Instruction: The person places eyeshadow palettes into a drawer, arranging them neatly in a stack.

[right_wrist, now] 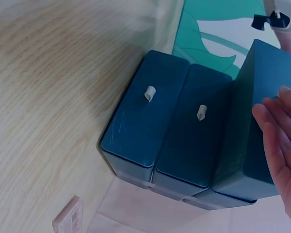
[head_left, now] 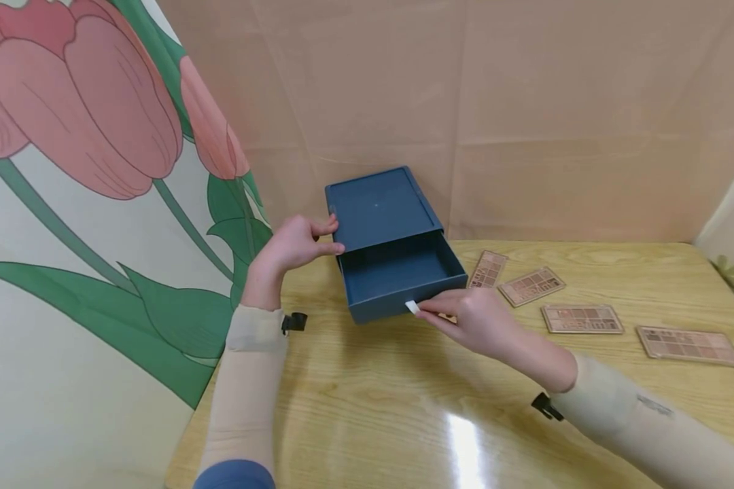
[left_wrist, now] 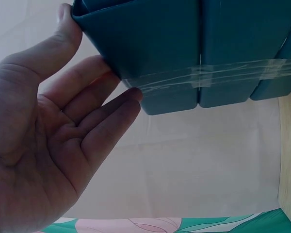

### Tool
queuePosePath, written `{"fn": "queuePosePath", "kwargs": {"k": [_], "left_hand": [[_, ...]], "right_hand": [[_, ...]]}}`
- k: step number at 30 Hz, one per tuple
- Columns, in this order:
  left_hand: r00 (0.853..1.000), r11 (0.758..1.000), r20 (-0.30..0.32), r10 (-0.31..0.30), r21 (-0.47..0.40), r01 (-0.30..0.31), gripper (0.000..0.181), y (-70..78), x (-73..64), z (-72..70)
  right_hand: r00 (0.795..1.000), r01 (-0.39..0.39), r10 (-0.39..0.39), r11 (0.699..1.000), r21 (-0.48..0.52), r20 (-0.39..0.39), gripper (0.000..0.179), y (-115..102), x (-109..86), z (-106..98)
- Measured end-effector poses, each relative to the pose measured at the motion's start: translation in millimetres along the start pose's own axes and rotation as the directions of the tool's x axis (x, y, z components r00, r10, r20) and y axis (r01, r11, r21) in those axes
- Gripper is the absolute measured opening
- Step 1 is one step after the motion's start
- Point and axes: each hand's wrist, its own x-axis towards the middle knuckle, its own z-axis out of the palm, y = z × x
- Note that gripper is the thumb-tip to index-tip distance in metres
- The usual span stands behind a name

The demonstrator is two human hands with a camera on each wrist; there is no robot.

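A dark blue drawer unit stands at the back of the table; its top drawer is pulled partly out, showing a bare inside. My left hand rests on the unit's left side near its front corner, thumb and fingertips touching it. The white pull tab on the drawer front is pinched between the thumb and fingers of my right hand. Two lower drawers with their own white tabs are closed in the right wrist view. Clear tape runs across the unit's side in the left wrist view.
Several eyeshadow palettes lie in a curved row on the wooden table, right of the unit. A pinkish cloth hangs behind. Along the left side stands a tulip-printed cloth.
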Motion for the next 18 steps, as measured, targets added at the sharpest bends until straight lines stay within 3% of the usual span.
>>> {"fn": "queuePosePath", "kwargs": {"k": [18], "left_hand": [[1.0, 1.0, -0.002, -0.01, 0.013, 0.01, 0.059, 1.4, -0.5, -0.9]], "right_hand": [[0.997, 0.074, -0.073, 0.997, 0.016, -0.039, 0.014, -4.4, -6.9, -0.1]]}}
